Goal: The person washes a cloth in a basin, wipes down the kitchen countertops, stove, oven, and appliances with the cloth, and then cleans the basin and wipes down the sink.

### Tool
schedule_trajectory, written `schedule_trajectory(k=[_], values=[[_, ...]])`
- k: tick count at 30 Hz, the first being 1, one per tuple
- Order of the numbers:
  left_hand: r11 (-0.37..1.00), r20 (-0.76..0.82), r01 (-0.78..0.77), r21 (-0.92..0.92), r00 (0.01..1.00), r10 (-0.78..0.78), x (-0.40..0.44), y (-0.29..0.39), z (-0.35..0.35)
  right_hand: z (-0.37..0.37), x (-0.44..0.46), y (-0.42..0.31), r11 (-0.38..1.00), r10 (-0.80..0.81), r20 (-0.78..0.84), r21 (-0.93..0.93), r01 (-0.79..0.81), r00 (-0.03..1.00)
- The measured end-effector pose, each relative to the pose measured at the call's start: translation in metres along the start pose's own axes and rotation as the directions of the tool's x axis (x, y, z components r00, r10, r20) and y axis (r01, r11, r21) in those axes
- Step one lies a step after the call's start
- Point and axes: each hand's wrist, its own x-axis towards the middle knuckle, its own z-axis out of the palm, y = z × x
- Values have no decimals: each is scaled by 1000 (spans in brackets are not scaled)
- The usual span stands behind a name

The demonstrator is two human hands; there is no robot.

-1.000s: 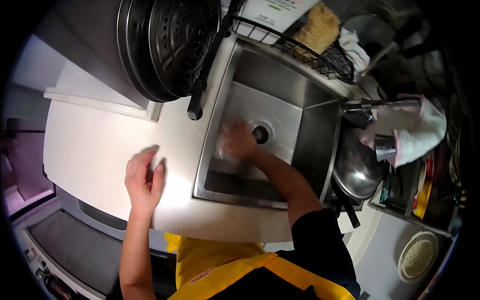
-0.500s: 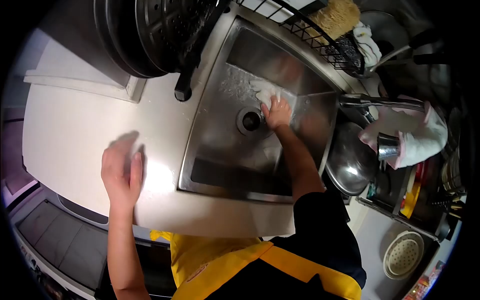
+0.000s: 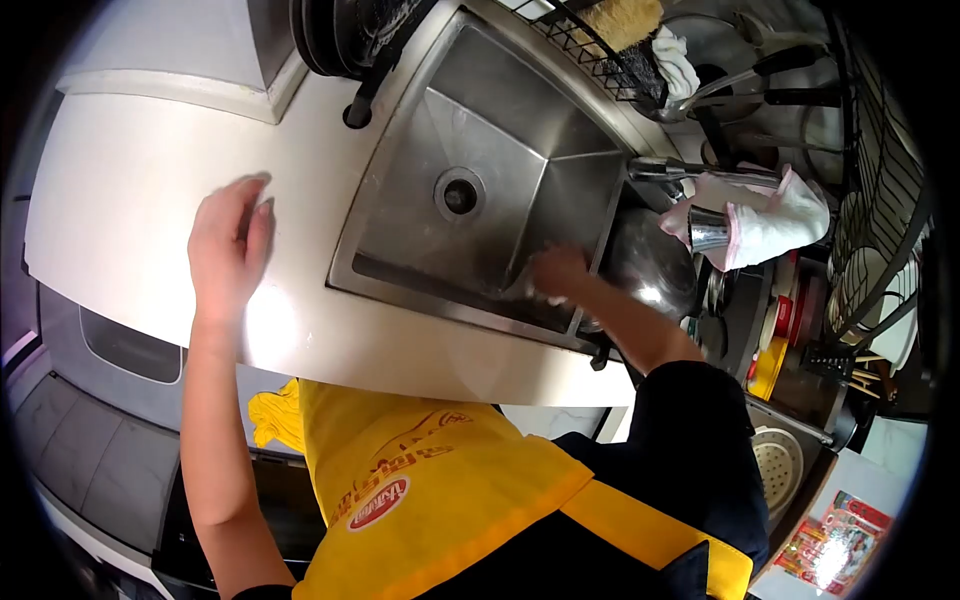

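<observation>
My right hand (image 3: pixel 560 272) is inside the stainless steel sink (image 3: pixel 505 105), low against its near right corner. It is blurred by motion, and a little of a white cloth (image 3: pixel 543 297) shows beneath the fingers; the hand covers the rest. Left of the sink, my left hand (image 3: pixel 230 245) rests on the pale countertop (image 3: pixel 130 210), thumb apart from the fingers and nothing held. The round drain (image 3: pixel 460 195) lies in the sink floor, away from both hands.
A faucet (image 3: pixel 660 170) reaches in from the right, with a white cloth (image 3: pixel 775 225) draped near it. Beside the sink sits a shiny metal bowl (image 3: pixel 650 265). A black wire rack (image 3: pixel 600 60) holds a tan sponge (image 3: pixel 615 22). Dark pans (image 3: pixel 345 35) stand at the back.
My right hand has swept the white cloth from the sink floor beyond the drain to the near right corner. The view has shifted; my left hand stays on the countertop.
</observation>
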Motion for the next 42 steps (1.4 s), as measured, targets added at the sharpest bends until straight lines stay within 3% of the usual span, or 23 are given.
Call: schedule_trajectory(k=[1, 3, 6, 8, 10, 11, 13, 15, 17, 19, 21, 22, 24, 28, 30, 34, 36, 39, 42], values=[[1000, -3, 0, -6, 1000, 0, -1, -1, 0, -11, 4, 17, 999, 33, 19, 25, -34, 999], [1000, -10, 3, -4, 1000, -3, 1, -1, 1, -66, -7, 35, 963, 201, 78, -200, -182, 977], [1000, -21, -6, 11, 1000, 7, 2, -1, 3, -65, 38, 88, 904, 375, -205, -133, -406, 904], [999, -39, -43, 0, 998, 42, 3, -1, 2, -70, 60, 107, 892, 429, -357, 18, -453, 830], [1000, -27, -8, 14, 1000, 8, 2, -1, 2, -26, 104, 114, 873, 333, -513, -148, -464, 791], [1000, -17, 12, 8, 1000, -12, 0, -1, 3, -18, 107, 105, 880, 326, -505, -147, -452, 799], [1000, -14, 4, 11, 1000, -4, -1, -4, 4, -9, 106, 90, 967, 255, -77, 41, -253, 964], [1000, -30, -15, 12, 999, 15, 1, -5, 4, -27, 66, 58, 993, 27, 94, -116, -16, 995], [999, -35, 16, -44, 999, -17, -1, -4, 4, -14, 47, 36, 993, -55, 40, 105, 50, 998], [999, -25, 7, -32, 1000, -8, -1, -6, 2, -18, 9, 7, 976, -191, 13, 105, 189, 981], [1000, -7, 10, -22, 1000, -11, -1, -6, 2, 22, 30, -9, 931, -143, 335, 366, 11, 931], [1000, -6, 10, -19, 1000, -10, -1, -6, 1, 35, 26, -18, 930, -146, 333, 368, 14, 931], [1000, -31, -12, -3, 999, 12, 1, -5, 2, 52, 18, -32, 893, -264, -69, 360, 271, 962], [1000, -35, -8, 16, 999, 8, -1, -4, 6, 32, 15, -47, 871, -184, -4, 463, 165, 983], [999, -45, -11, 37, 999, 13, -1, -5, 6, 38, 24, -48, 776, -100, -44, 622, 106, 994], [999, -31, -9, 47, 999, 10, -2, -4, 7, 47, 44, -56, 735, -99, -94, 664, 137, 991], [999, -18, 25, 46, 1000, -24, -2, -3, 7, 45, 52, -59, 741, -80, 41, 670, 32, 996], [996, -17, -26, 84, 999, 28, -2, -7, 8, 54, 67, -61, 730, -94, 53, 683, 32, 994], [995, -18, -24, 94, 999, 26, -1, -5, 7, 41, 65, -67, 658, -89, -33, 748, 83, 996]])
